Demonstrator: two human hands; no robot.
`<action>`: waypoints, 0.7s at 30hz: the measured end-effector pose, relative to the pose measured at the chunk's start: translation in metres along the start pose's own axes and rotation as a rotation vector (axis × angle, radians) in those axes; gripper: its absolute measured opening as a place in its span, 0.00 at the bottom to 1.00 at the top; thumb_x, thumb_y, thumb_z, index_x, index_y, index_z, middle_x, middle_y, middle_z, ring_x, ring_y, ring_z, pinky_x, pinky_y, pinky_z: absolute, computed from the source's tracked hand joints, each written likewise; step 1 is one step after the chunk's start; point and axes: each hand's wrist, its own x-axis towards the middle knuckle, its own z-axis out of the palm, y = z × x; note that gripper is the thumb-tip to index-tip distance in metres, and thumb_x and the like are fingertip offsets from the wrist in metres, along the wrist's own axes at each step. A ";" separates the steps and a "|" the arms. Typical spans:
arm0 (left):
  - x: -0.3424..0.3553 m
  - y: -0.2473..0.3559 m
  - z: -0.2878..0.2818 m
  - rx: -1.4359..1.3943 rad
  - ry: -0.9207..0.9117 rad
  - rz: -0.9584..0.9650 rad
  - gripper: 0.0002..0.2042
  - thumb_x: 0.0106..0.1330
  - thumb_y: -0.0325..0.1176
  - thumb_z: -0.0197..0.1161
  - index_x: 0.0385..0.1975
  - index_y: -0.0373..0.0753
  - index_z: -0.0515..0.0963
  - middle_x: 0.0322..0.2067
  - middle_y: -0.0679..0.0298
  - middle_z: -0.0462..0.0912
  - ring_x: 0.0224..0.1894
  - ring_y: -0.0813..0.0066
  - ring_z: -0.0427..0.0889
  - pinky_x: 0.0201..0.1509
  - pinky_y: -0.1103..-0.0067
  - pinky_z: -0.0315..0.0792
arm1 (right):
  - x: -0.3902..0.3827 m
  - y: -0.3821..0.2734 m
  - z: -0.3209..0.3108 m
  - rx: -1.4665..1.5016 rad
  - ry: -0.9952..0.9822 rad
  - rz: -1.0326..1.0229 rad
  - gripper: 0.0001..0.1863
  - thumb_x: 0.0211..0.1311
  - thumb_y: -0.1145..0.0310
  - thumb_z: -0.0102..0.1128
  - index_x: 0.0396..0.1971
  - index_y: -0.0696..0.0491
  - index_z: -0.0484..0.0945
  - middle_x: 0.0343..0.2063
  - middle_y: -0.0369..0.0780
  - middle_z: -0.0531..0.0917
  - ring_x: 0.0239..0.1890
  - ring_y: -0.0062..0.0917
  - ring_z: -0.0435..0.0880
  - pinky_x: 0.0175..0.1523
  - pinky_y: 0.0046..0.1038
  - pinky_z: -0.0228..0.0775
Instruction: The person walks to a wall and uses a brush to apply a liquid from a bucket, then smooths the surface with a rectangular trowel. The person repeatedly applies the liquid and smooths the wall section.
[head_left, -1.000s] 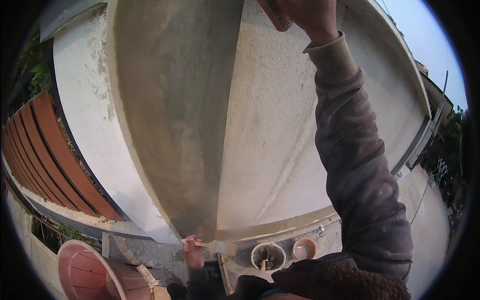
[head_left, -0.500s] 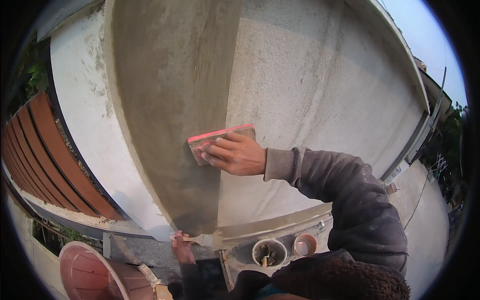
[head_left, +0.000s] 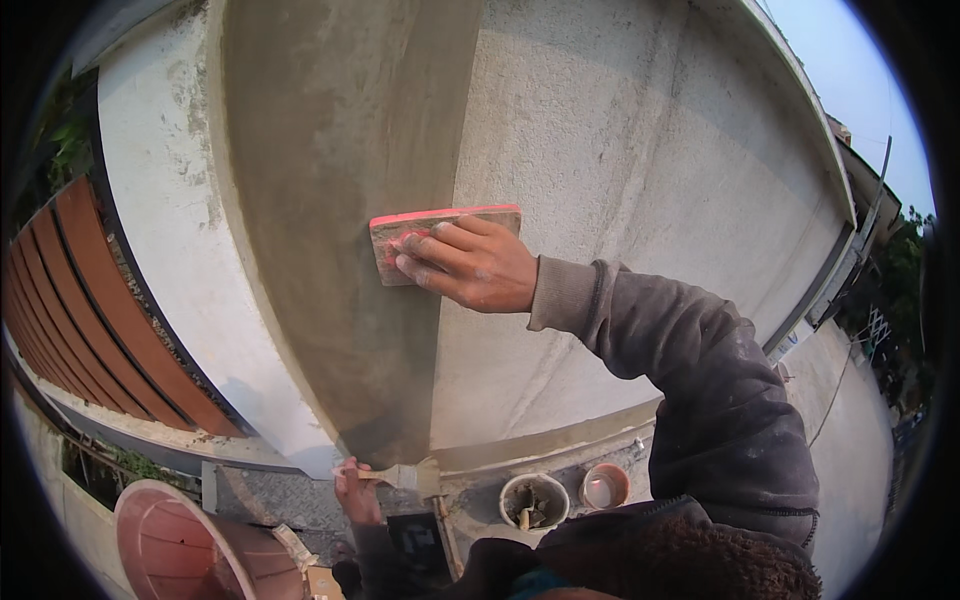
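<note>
We have a flat rectangular float (head_left: 388,250) in our right hand (head_left: 482,265), its pinkish-red edge uppermost and nearly level, its back smeared grey-brown. It lies across a tall, dark, smooth-looking strip of plaster (head_left: 335,200), reaching past the strip's right edge; whether it presses there we cannot tell. Our left hand (head_left: 358,494) grips a brush (head_left: 402,477) held sideways near the strip's foot, pale bristles pointing right.

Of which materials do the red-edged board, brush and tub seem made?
Red-edged board: perhaps plastic or foam, matte; bright red edge, dirty face.
Brush: probably wooden handle, tan and plain; bristle fibre unclear.
Tub: likely plastic, slightly shiny, with smooth reddish walls.
</note>
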 end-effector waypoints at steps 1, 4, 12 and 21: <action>0.002 -0.001 0.000 0.013 0.007 0.001 0.13 0.72 0.40 0.61 0.47 0.39 0.72 0.34 0.65 0.77 0.35 0.76 0.77 0.36 0.77 0.76 | 0.001 0.003 -0.004 -0.026 0.033 0.017 0.09 0.54 0.72 0.65 0.36 0.43 0.83 0.39 0.30 0.80 0.41 0.22 0.82 0.48 0.29 0.79; 0.006 0.011 -0.005 0.020 0.006 0.032 0.13 0.73 0.40 0.60 0.47 0.39 0.72 0.34 0.64 0.77 0.35 0.76 0.77 0.37 0.77 0.76 | 0.053 0.071 -0.035 -0.143 0.223 0.115 0.08 0.54 0.67 0.68 0.36 0.44 0.83 0.38 0.32 0.81 0.40 0.21 0.83 0.42 0.27 0.80; 0.000 0.006 -0.012 0.131 0.002 0.062 0.13 0.73 0.40 0.60 0.48 0.39 0.72 0.34 0.65 0.77 0.35 0.77 0.78 0.37 0.78 0.77 | 0.108 0.140 -0.070 -0.224 0.451 0.253 0.10 0.53 0.68 0.69 0.37 0.49 0.86 0.35 0.38 0.85 0.35 0.29 0.83 0.41 0.31 0.79; 0.009 0.014 -0.015 0.035 0.006 0.048 0.14 0.72 0.41 0.61 0.49 0.40 0.72 0.33 0.65 0.77 0.36 0.77 0.78 0.39 0.77 0.76 | 0.025 -0.012 -0.027 0.088 0.130 0.151 0.09 0.55 0.67 0.66 0.37 0.45 0.85 0.42 0.33 0.81 0.43 0.24 0.81 0.47 0.30 0.78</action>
